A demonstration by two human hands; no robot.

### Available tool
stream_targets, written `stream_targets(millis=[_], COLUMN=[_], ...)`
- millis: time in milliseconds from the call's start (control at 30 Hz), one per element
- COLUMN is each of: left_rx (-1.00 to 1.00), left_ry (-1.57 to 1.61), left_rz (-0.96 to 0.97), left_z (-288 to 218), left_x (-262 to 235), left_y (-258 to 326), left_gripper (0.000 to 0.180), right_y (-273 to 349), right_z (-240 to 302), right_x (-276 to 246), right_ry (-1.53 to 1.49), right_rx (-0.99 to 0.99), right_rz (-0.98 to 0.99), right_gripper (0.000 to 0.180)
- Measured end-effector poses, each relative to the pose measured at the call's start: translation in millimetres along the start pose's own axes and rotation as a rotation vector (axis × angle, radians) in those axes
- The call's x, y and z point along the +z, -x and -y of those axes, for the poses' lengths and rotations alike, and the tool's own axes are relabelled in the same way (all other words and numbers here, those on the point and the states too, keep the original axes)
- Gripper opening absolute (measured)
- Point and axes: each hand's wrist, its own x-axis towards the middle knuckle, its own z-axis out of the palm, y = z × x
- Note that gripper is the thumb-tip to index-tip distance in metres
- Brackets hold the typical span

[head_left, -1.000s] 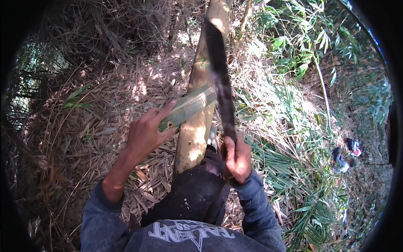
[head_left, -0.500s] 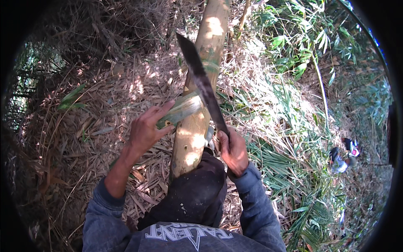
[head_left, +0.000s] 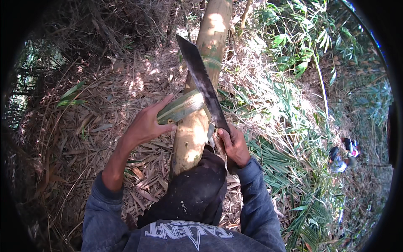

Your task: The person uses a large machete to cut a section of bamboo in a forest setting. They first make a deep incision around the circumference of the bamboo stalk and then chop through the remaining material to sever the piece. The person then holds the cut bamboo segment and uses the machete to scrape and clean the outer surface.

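A thick yellow-green bamboo pole (head_left: 206, 54) runs from my lap up to the top of the picture. My left hand (head_left: 147, 122) holds a short green strip of bamboo (head_left: 181, 107) laid across the pole. My right hand (head_left: 233, 143) grips the handle of a long dark machete (head_left: 202, 80). Its blade points up and to the left, and its edge rests on the right end of the green strip where the strip crosses the pole. My dark trouser knee (head_left: 194, 189) lies under the pole's near end.
Dry bamboo leaves and twigs (head_left: 105, 117) cover the ground to the left. Green leafy plants (head_left: 294, 105) grow on the slope to the right. Far below on the right stands a small figure (head_left: 341, 156). Dense dark brush fills the upper left.
The machete has swung leftwards and down from lying along the pole; its edge now sits on the green strip. My left hand still holds the strip and has barely moved.
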Motion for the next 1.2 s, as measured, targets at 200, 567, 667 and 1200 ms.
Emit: stream_targets(millis=[200, 567, 667, 1200], left_rx=[-0.094, -0.267, -0.272, -0.218], left_ry=[-0.067, -0.123, -0.123, -0.216], left_rz=[-0.012, 0.082, 0.083, 0.047], left_z=[-48.7, -80.3, -85.3, -79.7], left_x=[-24.1, -51.7, -51.7, -47.5], left_y=[22.5, 15.5, 12.0, 15.8], left_gripper=[0.073, 0.059, 0.060, 0.059], right_y=[27.5, 23.6, 21.2, 23.5], right_z=[47.9, 45.0, 53.9, 63.9], right_x=[-1.8, 19.8, 20.7, 22.5], right_ry=[0.531, 0.532, 0.524, 0.566], right_rx=[-0.180, -0.272, -0.304, -0.256], right_rz=[-0.186, -0.198, -0.223, -0.192], right_gripper=[0.014, 0.013, 0.013, 0.013])
